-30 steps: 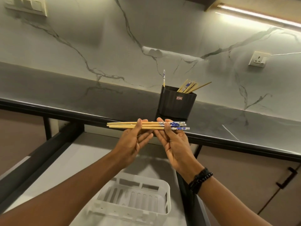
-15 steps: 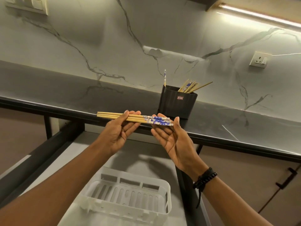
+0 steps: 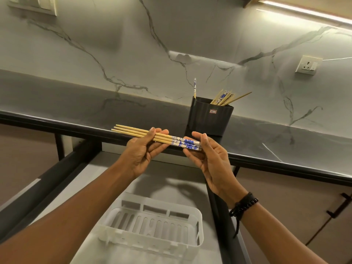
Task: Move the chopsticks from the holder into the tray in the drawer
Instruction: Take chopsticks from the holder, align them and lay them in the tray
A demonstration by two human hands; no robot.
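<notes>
Now left hand (image 3: 143,156) and right hand (image 3: 210,161) pinch the chopsticks (image 3: 133,131) above the drawer (image 3: 162,181); any slack could let one roll free and miss the tray (image 3: 146,240). Others stand in the holder (image 3: 209,121).

Red label (image 3: 213,111) on holder (image 3: 207,123) illegible

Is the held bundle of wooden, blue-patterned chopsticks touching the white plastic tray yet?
Apart. Head view: left hand and right hand hold the chopsticks high above the tray.
</notes>
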